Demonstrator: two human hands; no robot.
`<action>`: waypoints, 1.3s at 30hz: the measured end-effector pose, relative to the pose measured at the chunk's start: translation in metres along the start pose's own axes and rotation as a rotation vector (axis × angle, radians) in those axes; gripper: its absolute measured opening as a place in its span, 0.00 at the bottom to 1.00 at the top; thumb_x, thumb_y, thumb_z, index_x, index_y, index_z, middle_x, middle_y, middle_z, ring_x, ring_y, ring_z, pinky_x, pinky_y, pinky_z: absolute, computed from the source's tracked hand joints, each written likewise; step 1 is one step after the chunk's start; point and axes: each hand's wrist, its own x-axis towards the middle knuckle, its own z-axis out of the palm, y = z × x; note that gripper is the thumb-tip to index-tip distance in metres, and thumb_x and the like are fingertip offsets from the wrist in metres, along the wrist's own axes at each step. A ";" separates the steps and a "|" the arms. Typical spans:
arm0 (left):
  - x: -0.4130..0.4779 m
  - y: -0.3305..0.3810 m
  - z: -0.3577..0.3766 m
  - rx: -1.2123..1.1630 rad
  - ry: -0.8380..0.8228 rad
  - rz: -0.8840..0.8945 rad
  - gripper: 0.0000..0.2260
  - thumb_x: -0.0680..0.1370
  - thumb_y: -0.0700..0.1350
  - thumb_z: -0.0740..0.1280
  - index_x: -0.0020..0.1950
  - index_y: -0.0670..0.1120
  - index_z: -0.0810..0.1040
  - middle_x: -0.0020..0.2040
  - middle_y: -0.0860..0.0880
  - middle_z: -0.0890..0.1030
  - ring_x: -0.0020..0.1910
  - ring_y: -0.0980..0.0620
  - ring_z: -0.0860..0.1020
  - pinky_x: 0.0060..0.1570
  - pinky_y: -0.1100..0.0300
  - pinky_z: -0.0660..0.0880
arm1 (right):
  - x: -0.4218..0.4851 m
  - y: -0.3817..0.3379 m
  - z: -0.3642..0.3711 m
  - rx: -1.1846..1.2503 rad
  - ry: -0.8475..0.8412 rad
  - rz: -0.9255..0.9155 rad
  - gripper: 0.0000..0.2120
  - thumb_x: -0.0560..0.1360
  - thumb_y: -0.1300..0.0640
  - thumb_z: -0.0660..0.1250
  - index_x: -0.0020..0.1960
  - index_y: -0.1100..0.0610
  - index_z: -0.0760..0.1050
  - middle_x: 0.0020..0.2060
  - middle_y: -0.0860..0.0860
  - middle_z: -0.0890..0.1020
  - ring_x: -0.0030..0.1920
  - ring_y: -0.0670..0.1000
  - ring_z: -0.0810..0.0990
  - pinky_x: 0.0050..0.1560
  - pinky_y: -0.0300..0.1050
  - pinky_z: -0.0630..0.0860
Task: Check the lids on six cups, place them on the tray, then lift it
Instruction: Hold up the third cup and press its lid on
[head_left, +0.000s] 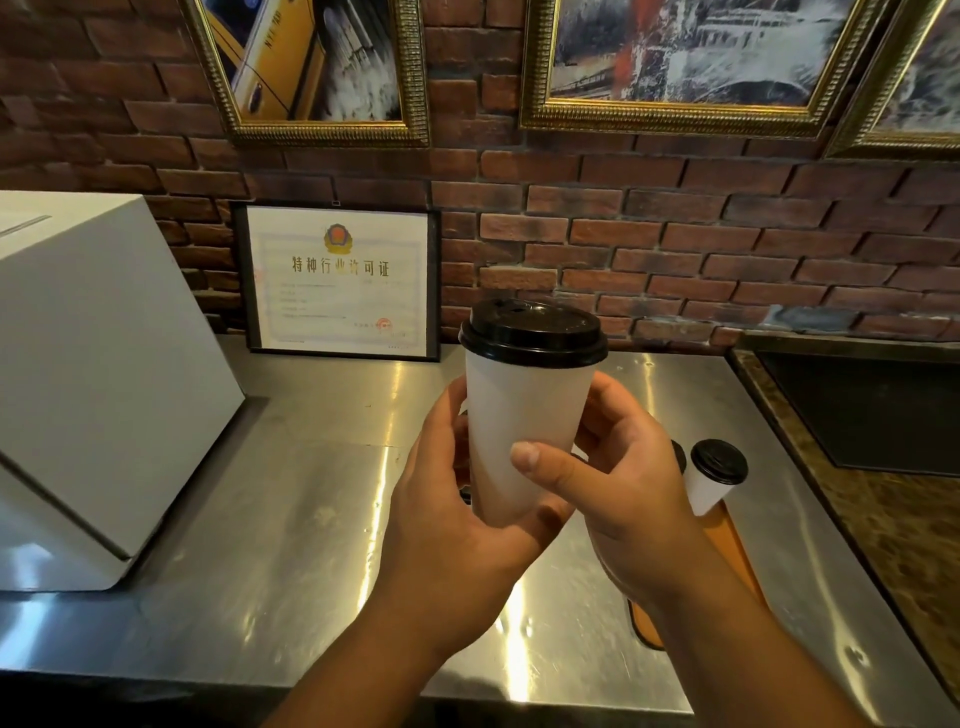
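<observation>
A white paper cup (519, 410) with a black lid (532, 332) is held upright above the steel counter, in front of me. My left hand (447, 514) wraps its lower left side and base. My right hand (618, 493) grips its right side, thumb across the front. Behind my right hand another white cup (711, 480) with a black lid stands on an orange tray (727, 545), which my right arm mostly hides. The edge of one more black lid (678, 454) peeks out beside it.
A steel counter (291, 519) spreads below. A large white box-shaped appliance (93, 384) stands at the left. A framed certificate (340, 280) leans on the brick wall. A brown stone surface (893, 525) with a dark recessed panel lies at the right.
</observation>
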 end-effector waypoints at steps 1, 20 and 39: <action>0.000 -0.001 0.001 0.010 -0.003 0.000 0.48 0.61 0.78 0.74 0.76 0.77 0.55 0.66 0.74 0.72 0.64 0.69 0.74 0.40 0.80 0.73 | 0.001 0.000 -0.001 -0.012 0.007 -0.003 0.33 0.64 0.43 0.82 0.67 0.38 0.75 0.59 0.40 0.84 0.61 0.45 0.83 0.50 0.38 0.84; 0.003 -0.010 0.011 0.029 -0.035 -0.019 0.47 0.62 0.69 0.78 0.75 0.77 0.55 0.65 0.75 0.71 0.64 0.74 0.71 0.41 0.79 0.73 | 0.004 0.001 -0.002 -0.053 0.033 -0.020 0.37 0.60 0.45 0.83 0.65 0.33 0.72 0.59 0.36 0.82 0.61 0.41 0.82 0.48 0.37 0.84; 0.013 -0.002 0.005 0.086 0.027 -0.031 0.42 0.61 0.72 0.76 0.68 0.82 0.55 0.65 0.73 0.73 0.60 0.65 0.77 0.44 0.77 0.76 | 0.008 0.004 -0.005 -0.077 -0.010 -0.008 0.35 0.60 0.43 0.82 0.63 0.28 0.73 0.60 0.36 0.82 0.62 0.42 0.81 0.53 0.40 0.84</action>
